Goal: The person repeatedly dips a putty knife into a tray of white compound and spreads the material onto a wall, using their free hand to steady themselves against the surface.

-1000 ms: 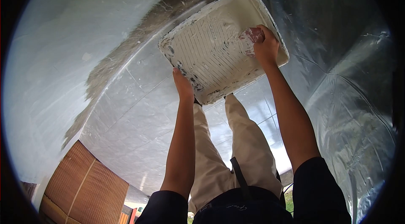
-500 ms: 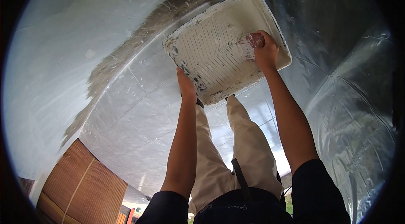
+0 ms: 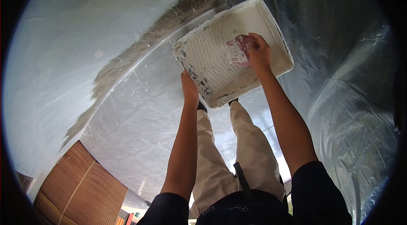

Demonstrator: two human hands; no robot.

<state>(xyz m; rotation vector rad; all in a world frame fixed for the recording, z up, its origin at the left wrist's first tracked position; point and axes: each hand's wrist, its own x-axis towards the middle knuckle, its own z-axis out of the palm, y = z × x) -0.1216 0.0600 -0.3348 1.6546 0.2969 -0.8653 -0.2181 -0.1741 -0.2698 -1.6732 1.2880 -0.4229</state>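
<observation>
A paint tray, cream-coloured with a ribbed slope, is held up at a tilt in front of me. Dark flecks and dried paint crust its edges. My left hand grips its near left edge, thumb along the side and the other fingers hidden beneath. My right hand is closed around a wide reddish paint brush smeared with white paint. The brush lies over the upper end of the ribs, beside the smooth, deeper end of the tray; its exact shape is partly hidden by my fingers.
A wall with pale paint and a bare brownish strip along its bottom is on the left. Shiny plastic sheeting hangs on the right. Tiled floor lies below, and brown corrugated cardboard stands at the lower left.
My right hand has moved the brush left across the tray onto the ribs, exposing more of its paint-smeared face. The tray sits slightly lower and further right in view, still gripped by my left hand.
</observation>
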